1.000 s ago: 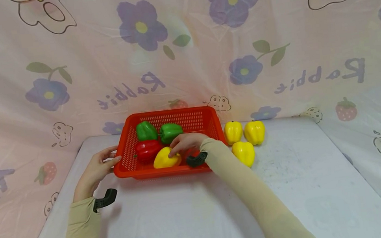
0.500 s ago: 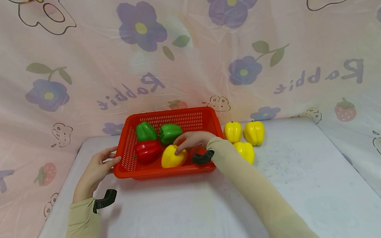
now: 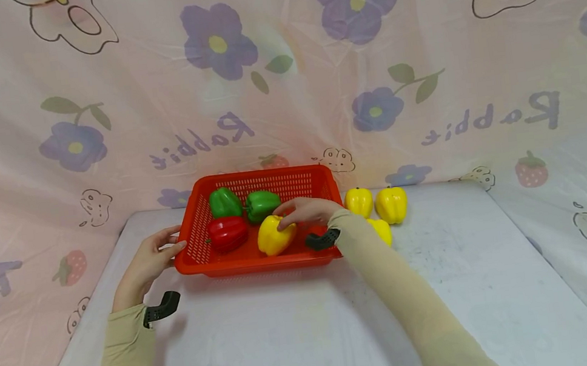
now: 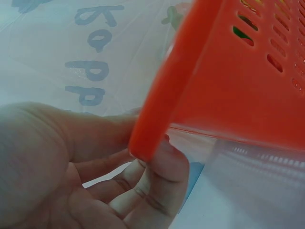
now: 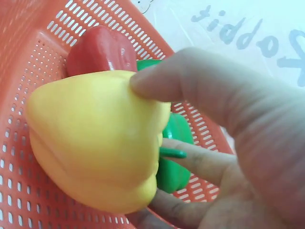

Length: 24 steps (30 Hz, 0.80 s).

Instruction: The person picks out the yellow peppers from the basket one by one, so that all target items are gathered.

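Note:
My right hand (image 3: 305,211) holds a yellow bell pepper (image 3: 276,236) inside the red plastic basket (image 3: 265,264). In the right wrist view, the thumb presses the near side of the yellow pepper (image 5: 95,138) and the fingers reach behind it, by its green stem. My left hand (image 3: 149,262) grips the basket's left rim, with the thumb on one side and curled fingers under the lip (image 4: 159,109) in the left wrist view. A red bell pepper (image 3: 227,233) lies left of the held one. Two green bell peppers, one at the back left (image 3: 225,203), lie behind.
Three yellow bell peppers stand on the white table (image 3: 268,332) just right of the basket; the front one (image 3: 382,231) is partly hidden by the right sleeve (image 3: 393,280). A patterned cloth (image 3: 288,98) hangs behind the table.
My right hand has moved right within the basket, and the yellow bell pepper has come with it and turned more upright. My left hand stays on the rim.

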Motion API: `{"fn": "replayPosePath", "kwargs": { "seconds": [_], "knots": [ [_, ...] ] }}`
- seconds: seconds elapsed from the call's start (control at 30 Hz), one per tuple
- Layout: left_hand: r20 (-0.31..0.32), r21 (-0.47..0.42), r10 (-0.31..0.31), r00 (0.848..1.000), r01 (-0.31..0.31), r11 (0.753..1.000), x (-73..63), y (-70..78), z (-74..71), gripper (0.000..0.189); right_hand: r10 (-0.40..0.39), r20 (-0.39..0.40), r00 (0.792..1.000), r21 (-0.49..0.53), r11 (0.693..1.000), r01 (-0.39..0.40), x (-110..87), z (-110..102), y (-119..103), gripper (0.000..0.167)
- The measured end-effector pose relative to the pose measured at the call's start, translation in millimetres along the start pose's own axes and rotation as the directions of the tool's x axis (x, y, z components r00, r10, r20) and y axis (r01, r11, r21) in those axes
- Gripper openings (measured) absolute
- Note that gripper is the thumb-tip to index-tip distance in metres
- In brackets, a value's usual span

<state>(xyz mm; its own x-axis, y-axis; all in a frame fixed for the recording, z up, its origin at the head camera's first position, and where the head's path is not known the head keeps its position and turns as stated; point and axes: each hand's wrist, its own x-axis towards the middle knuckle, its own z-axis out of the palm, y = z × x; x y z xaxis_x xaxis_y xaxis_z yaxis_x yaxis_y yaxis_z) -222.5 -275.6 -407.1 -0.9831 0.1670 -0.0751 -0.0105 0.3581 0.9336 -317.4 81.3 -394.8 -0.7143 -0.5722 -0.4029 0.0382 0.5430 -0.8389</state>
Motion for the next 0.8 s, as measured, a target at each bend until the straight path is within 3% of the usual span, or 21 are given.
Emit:
{"fn": "replayPosePath", "kwargs": {
  "seconds": [0.47, 0.8],
  "knots": [
    [0.003, 0.001, 0.007, 1.0, -0.007, 1.0, -1.2, 1.5, 0.6, 0.057, -0.121, -0.039, 0.992, 0.028, 0.992, 0.122, -23.5, -19.8, -2.1, 0.05],
    [0.004, 0.003, 0.002, 1.0, -0.002, 1.0, -1.2, 2.2, 0.2, 0.058, -0.122, -0.117, 0.986, 0.036, 0.991, 0.127, -55.3, -32.9, -10.5, 0.043]
  ]
}}
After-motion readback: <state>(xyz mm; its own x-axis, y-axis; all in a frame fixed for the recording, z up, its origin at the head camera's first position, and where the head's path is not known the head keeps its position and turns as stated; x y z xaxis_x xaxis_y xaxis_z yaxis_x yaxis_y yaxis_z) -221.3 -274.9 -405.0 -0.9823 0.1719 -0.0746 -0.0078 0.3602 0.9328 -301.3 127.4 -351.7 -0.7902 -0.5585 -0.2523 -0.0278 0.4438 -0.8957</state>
